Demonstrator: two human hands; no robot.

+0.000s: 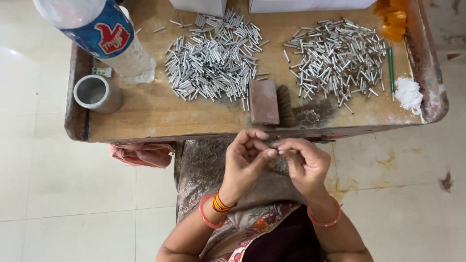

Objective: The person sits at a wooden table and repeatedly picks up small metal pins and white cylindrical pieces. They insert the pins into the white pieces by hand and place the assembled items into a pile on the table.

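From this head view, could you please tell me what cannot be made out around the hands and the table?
- What the left hand and right hand pinch: too small, covered by fingertips.
- White boxes: cut off by the top edge.
- Plastic bottle: top cut off by the edge.
- Metal cup: contents not discernible.

The low table (160,114) is wood, worn matt, with dark stains and a scuffed, rough rim. Two heaps of small tubes (213,53) and (337,58) look like bright metal, smooth and shiny. The cup (97,93) is dull grey metal with a brushed look. The bottle (104,36) is clear glossy plastic with a slick printed label. The small block (264,102) looks like reddish-brown wood, matt. The powder (408,93) is white and chalky. The floor (63,194) is pale glossy tile. The bangles (219,204) look like smooth plastic, and the garment (204,165) is soft patterned cloth.
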